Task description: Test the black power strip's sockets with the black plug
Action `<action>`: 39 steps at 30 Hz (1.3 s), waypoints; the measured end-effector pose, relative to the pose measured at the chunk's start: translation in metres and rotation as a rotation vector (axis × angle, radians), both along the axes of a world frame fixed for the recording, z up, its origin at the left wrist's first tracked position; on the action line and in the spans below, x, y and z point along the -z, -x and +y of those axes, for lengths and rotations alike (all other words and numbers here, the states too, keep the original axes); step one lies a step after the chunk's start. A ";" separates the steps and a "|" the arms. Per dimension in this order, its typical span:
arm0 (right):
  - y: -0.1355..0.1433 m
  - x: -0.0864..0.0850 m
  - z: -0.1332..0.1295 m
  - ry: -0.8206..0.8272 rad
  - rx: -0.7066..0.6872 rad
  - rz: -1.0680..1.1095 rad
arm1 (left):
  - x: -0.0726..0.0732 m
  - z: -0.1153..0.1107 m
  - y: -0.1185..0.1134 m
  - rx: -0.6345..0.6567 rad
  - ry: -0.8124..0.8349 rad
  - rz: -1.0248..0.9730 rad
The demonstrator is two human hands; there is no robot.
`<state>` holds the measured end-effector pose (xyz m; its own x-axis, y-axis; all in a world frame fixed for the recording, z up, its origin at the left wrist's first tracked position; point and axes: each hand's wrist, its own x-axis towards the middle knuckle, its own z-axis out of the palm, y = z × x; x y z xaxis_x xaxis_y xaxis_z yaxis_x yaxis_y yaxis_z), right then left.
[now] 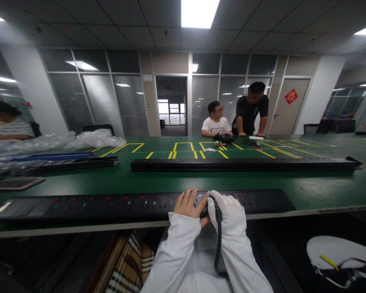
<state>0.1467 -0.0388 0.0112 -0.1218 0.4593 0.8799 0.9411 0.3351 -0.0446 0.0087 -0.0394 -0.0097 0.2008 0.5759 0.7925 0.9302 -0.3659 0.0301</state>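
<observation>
A long black power strip with sockets and small red switches lies along the near table edge. My left hand, bare, has its fingers across the strip's top and its thumb by the front edge, gripping it. In a white dotted glove, my right hand is closed around a black plug right above the strip, beside my left fingers. From it a black cable hangs toward my lap. The plug's front end is hidden, so I cannot tell whether it sits in a socket.
A second long black strip lies farther back on the green table. To the left are bubble wrap, metal profiles and a tablet-like device. Two people are across the table, another at far left. A white chair seat stands lower right.
</observation>
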 end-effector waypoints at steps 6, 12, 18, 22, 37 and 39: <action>0.000 0.000 0.000 -0.017 -0.006 0.006 | 0.000 0.000 0.000 -0.003 0.006 0.000; 0.000 0.000 0.001 -0.010 0.000 0.010 | -0.001 -0.001 0.000 -0.001 0.003 0.003; 0.000 0.001 0.002 0.017 0.015 -0.009 | -0.002 -0.001 0.000 0.000 0.023 0.005; 0.001 0.001 0.002 0.008 0.017 -0.002 | -0.001 -0.001 0.000 -0.001 0.027 0.006; 0.001 0.000 0.000 -0.010 0.023 -0.006 | -0.003 -0.002 0.000 -0.011 0.006 0.012; 0.001 0.000 0.000 -0.010 0.022 -0.004 | -0.003 -0.002 0.000 -0.004 0.013 0.006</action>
